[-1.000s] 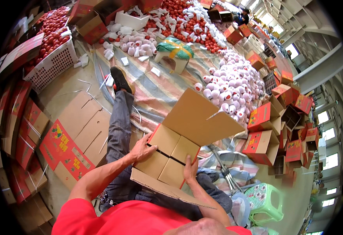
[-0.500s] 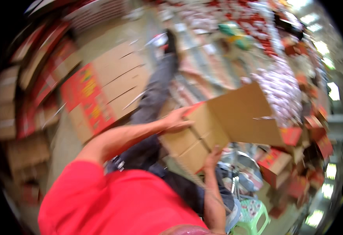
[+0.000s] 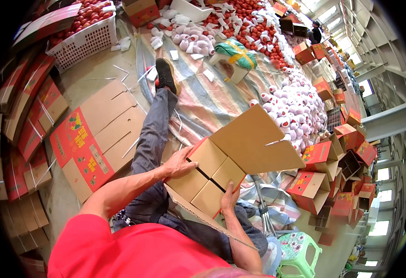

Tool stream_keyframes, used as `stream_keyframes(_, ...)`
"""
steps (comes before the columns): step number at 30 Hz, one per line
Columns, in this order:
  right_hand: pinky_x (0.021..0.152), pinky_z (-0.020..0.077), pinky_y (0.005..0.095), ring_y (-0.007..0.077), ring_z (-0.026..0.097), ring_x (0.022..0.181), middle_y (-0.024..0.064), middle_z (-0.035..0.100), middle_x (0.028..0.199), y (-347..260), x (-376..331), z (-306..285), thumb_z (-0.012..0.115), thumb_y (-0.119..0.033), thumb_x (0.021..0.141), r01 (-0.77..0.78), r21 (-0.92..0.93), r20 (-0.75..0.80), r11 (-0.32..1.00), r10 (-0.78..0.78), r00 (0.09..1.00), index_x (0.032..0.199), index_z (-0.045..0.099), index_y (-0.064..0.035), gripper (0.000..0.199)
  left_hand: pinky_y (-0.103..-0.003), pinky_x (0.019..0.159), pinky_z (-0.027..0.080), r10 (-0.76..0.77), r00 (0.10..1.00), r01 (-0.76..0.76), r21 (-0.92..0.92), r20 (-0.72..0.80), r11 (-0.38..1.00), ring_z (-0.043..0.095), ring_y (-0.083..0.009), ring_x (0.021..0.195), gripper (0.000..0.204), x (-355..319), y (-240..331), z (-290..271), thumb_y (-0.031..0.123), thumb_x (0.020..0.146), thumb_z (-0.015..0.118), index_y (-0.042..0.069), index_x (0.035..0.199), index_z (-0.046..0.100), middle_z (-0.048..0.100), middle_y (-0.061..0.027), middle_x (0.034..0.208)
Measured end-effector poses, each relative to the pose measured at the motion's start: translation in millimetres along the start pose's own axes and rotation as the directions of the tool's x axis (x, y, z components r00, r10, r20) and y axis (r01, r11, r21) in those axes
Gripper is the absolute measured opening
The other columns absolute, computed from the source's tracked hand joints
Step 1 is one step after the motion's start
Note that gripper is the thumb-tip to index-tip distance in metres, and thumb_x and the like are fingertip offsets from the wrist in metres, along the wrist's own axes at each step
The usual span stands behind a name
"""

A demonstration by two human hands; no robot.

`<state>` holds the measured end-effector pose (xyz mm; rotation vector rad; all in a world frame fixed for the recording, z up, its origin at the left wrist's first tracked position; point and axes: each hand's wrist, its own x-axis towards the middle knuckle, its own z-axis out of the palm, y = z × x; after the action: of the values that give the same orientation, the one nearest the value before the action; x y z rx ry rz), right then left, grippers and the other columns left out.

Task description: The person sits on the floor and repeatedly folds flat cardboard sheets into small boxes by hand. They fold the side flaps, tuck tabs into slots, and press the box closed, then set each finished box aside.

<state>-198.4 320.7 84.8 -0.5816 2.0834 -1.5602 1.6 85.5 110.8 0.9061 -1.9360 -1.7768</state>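
Observation:
A brown cardboard box rests tilted over my lap, its open side facing me. Inner flaps at its bottom meet along a dark slit. One large flap stands out on the far right, and another edge hangs toward my body. My left hand grips the left wall, thumb inside. On the near right side, my right hand holds the wall with its thumb over the rim; its other fingers are hidden behind the cardboard. A flattened red and brown carton lies on the floor beside my outstretched leg.
Bundled flat cartons stack at the left. A white crate holds red fruit. Net-wrapped fruit heaps on a striped sheet. Made-up boxes pile at the right, near a green stool.
The box has shifted left and slightly down with both hands on it, and its inside now faces me more. My view has turned, and the blur has cleared.

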Motion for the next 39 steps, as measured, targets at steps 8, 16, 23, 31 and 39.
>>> stream_keyframes(8,0.114,0.0436,0.0426,0.0327,0.061,0.133,0.0218,0.065,0.142,-4,0,0,0.059,-0.037,0.112,-0.006,-0.128,-0.039,0.992,0.001,0.999,0.147,0.053,0.0068,0.057,-0.044,0.121,0.045,-0.028,0.999,0.027,0.036,0.025,0.999,0.058,-0.0375,0.143,0.083,-3,0,-3,0.035,0.09,0.075,-0.002,0.159,0.048,0.061,-0.0273,0.151)
stream_keyframes(16,0.117,0.0418,0.0423,0.0338,0.058,0.137,0.0225,0.063,0.146,6,1,1,0.06,-0.039,0.111,0.022,-0.159,-0.056,0.987,-0.031,0.998,0.148,0.053,0.0063,0.059,-0.043,0.116,0.049,-0.009,1.0,0.009,0.04,-0.001,0.999,0.063,-0.0352,0.137,0.077,-1,-9,2,0.033,0.09,0.075,-0.002,0.155,0.053,0.065,-0.0257,0.147)
stream_keyframes(23,0.113,0.0451,0.0415,0.0338,0.061,0.133,0.0233,0.065,0.144,3,-2,-2,0.061,-0.039,0.111,-0.018,-0.019,0.001,1.0,0.018,1.0,0.149,0.053,0.0066,0.06,-0.043,0.116,0.049,-0.102,0.995,0.102,-0.042,0.012,0.994,0.063,-0.0351,0.137,0.078,-4,-4,3,0.033,0.091,0.075,-0.003,0.156,0.051,0.065,-0.0256,0.147)
stream_keyframes(31,0.117,0.0425,0.0415,0.0333,0.059,0.137,0.0228,0.062,0.146,-5,-1,4,0.059,-0.035,0.112,-0.056,-0.154,-0.078,0.986,0.045,0.996,0.15,0.053,0.0059,0.056,-0.043,0.115,0.049,-0.075,0.997,0.074,0.036,0.019,0.997,0.064,-0.0348,0.137,0.078,-2,11,-2,0.034,0.091,0.075,-0.001,0.157,0.05,0.065,-0.025,0.146)
stream_keyframes(39,0.114,0.0436,0.0421,0.034,0.061,0.131,0.0233,0.065,0.14,-2,-2,0,0.058,-0.031,0.11,0.048,-0.099,-0.032,0.994,-0.052,0.998,0.143,0.057,0.0068,0.05,-0.042,0.113,0.05,-0.069,0.998,0.069,-0.036,0.01,0.997,0.065,-0.0343,0.133,0.076,-3,-1,3,0.032,0.091,0.075,-0.002,0.156,0.051,0.067,-0.0253,0.143)
